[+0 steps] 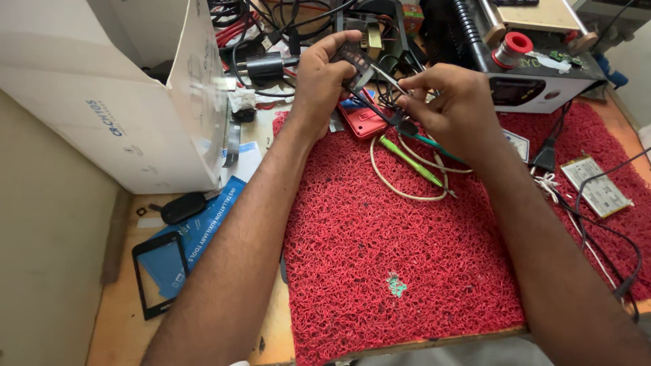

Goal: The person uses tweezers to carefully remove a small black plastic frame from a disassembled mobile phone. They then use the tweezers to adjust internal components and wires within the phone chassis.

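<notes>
Fingers of the left hand (pixel 319 85) curl closed around the upper end of a dark phone frame (pixel 366 81), held tilted above a red looped mat (pixel 407 271). Right hand (pixel 451 112), at three o'clock from the frame, pinches slim metal tweezers (pixel 390 78) against it, fingertips closed. Just beneath, at six o'clock, lie a red phone (pixel 359 122), a green screwdriver (pixel 410 159) and a coiled cream cable (pixel 400 190). At nine o'clock stands a white cardboard box (pixel 122 102).
</notes>
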